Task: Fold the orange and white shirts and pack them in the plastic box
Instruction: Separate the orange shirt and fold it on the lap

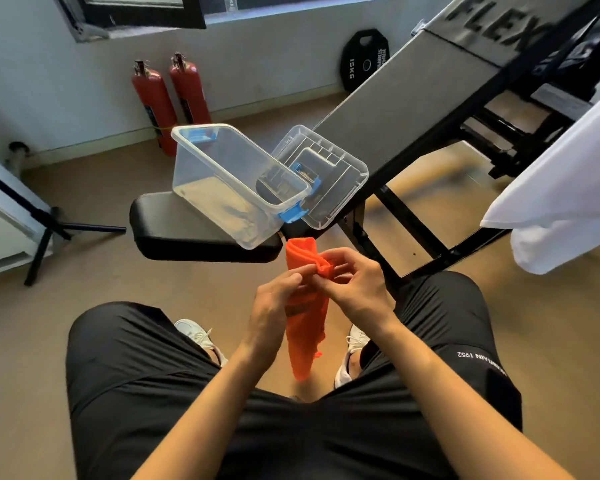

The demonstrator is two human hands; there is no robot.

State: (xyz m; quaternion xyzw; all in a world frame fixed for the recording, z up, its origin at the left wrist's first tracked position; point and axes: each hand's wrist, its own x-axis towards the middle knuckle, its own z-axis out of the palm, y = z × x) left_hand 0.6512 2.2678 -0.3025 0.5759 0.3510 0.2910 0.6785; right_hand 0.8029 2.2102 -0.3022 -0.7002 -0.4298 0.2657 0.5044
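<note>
The orange shirt (303, 337) is bunched into a narrow strip that hangs down between my knees. My left hand (274, 306) grips it from the left and my right hand (355, 285) pinches its upper fold from the right. The clear plastic box (229, 181) with blue latches stands open and empty on the black bench seat (174, 230), just beyond my hands. Its clear lid (329, 174) lies upside down beside it on the right. The white shirt (568, 188) hangs at the right edge of the view.
A grey inclined bench pad (413, 95) on a black frame runs up to the right. Two red fire extinguishers (168, 98) stand by the wall, with a black weight plate (364, 60) leaning further right. A black stand (45, 223) is on the floor at left.
</note>
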